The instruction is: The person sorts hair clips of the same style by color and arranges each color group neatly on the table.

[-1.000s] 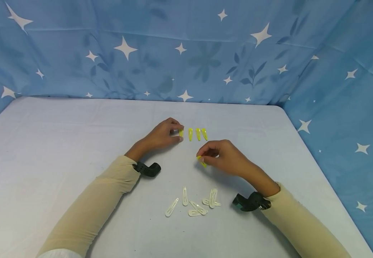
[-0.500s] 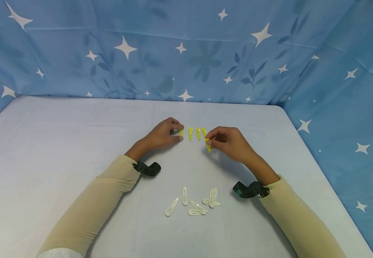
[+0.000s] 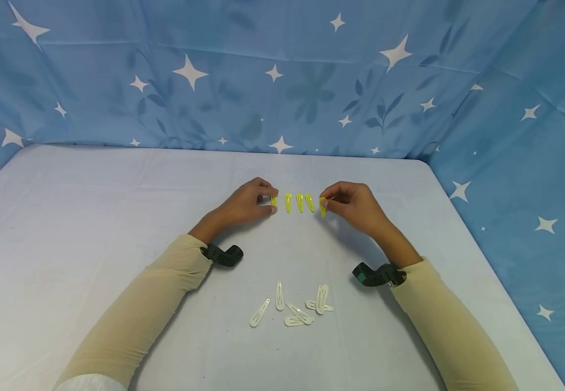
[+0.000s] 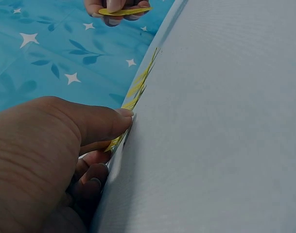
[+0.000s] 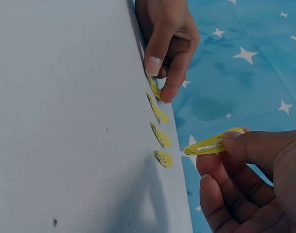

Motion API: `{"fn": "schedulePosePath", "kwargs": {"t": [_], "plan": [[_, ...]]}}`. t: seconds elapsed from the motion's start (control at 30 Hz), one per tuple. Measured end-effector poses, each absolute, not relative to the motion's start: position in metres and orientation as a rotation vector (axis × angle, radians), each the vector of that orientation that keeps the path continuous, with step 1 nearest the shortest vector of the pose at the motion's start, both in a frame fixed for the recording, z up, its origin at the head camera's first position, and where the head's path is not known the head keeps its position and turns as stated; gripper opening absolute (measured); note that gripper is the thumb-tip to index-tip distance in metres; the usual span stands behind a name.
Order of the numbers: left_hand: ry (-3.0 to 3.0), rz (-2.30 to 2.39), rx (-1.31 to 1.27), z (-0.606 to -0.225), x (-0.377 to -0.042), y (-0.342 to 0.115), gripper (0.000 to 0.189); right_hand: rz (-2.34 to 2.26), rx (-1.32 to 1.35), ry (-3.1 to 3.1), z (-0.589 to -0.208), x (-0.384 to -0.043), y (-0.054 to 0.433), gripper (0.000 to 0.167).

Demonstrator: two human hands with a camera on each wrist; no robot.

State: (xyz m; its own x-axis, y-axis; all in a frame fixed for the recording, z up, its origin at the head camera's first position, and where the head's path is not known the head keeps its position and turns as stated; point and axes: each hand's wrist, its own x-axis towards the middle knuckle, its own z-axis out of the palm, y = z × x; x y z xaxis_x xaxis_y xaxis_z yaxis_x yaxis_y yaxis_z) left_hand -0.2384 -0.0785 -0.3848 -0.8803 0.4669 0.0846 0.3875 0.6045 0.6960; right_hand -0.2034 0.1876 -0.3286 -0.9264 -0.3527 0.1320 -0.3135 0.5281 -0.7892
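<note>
My left hand (image 3: 247, 204) rests at the left end of a row of yellow snap hair clips, its thumb and forefinger pinching the leftmost yellow hair clip (image 3: 274, 201) on the table. Three more yellow clips lie to its right: one near the hand (image 3: 288, 203), a middle one (image 3: 299, 203) and a slightly slanted one (image 3: 309, 203). Just beyond the row's right end, my right hand (image 3: 353, 205) pinches another yellow hair clip (image 5: 206, 146) between thumb and fingers. The right wrist view shows that clip held above the table, its narrow end pointing towards the row.
Several white hair clips lie nearer the front, some loose like one slanted clip (image 3: 260, 313), others overlapping in small piles (image 3: 321, 300). A white cloth covers the table (image 3: 116, 217). A blue star-patterned curtain (image 3: 243, 108) hangs behind and at the right.
My right hand has carried its yellow clip away from me and rightwards, from in front of the row to beside its right end. The left hand has stayed in place.
</note>
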Motion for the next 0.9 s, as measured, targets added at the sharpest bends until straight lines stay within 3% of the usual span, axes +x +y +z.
{"fn": "schedulePosePath", "kwargs": {"t": [0.1, 0.33, 0.9], "plan": [[2.721, 1.137, 0.732, -0.385, -0.239, -0.079, 0.044, -1.371, -0.564, 2.719, -0.317, -0.198, 0.183, 0.013], [2.706, 1.141, 0.717, -0.385, -0.239, -0.079, 0.044, -1.433, -0.460, 2.691, -0.350, -0.227, 0.199, 0.016], [2.708, 1.133, 0.739, -0.385, -0.240, -0.080, 0.044, -1.331, -0.268, 2.778, -0.366, -0.245, 0.191, 0.015]]}}
